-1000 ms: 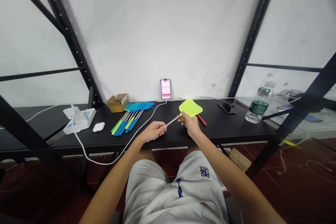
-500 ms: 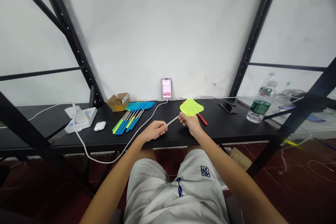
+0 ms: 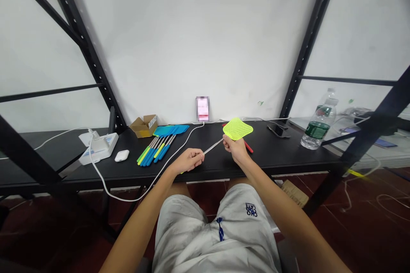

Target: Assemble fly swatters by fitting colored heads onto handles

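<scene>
Both hands hold one fly swatter (image 3: 238,129) with a yellow-green perforated head and a thin metal shaft. My right hand (image 3: 236,147) is closed where the shaft meets the head. Around the handle end, my left hand (image 3: 188,160) is closed and hides most of the grip. The shaft slants up to the right between the hands, over the front of the black table. Behind my right hand lies a red handle (image 3: 248,146), partly covered by the yellow-green head. To the left, several fly swatters (image 3: 156,149) with blue, green and yellow handles lie side by side, blue heads away from me.
An open cardboard box (image 3: 143,126), a white earphone case (image 3: 122,155) and a power strip (image 3: 104,147) are on the left. A lit phone (image 3: 203,108) leans on the wall, its white cable (image 3: 169,158) crossing the table. Rightward are a dark phone (image 3: 278,131) and water bottles (image 3: 317,130).
My right hand and the swatter's head have moved a little to the right, away from my left hand. More of the metal shaft shows between the hands. My left hand stays nearly in place.
</scene>
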Action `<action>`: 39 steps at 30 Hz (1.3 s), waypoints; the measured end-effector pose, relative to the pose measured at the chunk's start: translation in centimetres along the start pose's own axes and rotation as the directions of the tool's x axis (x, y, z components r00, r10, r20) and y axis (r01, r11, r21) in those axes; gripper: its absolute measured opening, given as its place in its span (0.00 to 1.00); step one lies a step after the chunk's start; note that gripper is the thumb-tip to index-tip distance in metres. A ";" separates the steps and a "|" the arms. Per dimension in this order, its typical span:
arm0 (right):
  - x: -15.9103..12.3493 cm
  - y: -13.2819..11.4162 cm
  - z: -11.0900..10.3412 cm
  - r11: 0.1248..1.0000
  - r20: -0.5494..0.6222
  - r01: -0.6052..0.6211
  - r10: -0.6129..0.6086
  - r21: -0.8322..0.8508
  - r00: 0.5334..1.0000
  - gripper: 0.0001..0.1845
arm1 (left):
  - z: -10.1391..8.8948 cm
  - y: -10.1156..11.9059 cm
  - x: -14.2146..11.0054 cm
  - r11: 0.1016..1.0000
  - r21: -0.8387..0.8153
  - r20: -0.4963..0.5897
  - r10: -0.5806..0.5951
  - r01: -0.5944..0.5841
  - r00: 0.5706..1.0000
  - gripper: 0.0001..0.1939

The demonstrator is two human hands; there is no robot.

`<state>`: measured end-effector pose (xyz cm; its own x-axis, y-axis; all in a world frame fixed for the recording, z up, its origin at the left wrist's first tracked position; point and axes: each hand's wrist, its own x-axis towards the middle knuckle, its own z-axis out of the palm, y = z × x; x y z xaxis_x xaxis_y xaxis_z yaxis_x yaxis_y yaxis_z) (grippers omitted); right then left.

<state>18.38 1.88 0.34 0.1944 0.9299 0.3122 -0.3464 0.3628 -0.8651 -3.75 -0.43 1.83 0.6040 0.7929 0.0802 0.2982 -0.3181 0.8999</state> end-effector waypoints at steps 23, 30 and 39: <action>4.2 -4.8 -7.8 0.998 -0.212 -0.021 0.033 0.060 0.977 0.18 | -0.1 0.3 0.0 1.000 -0.007 0.060 -0.030 0.031 0.998 0.17; 4.6 -5.6 -8.8 0.995 -0.335 0.032 0.003 0.099 0.942 0.18 | 0.0 0.2 0.1 1.000 -0.014 0.059 -0.024 0.025 0.998 0.18; 4.5 -4.9 -8.3 0.995 -0.319 -0.018 0.050 0.100 0.946 0.16 | 0.2 0.1 0.2 0.999 0.004 0.041 -0.034 0.033 0.999 0.18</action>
<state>28.53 3.75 2.75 0.4600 0.8788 0.1272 -0.4402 0.3501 -0.8269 -3.47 -0.45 1.85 0.6232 0.7814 0.0325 0.3214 -0.2938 0.9002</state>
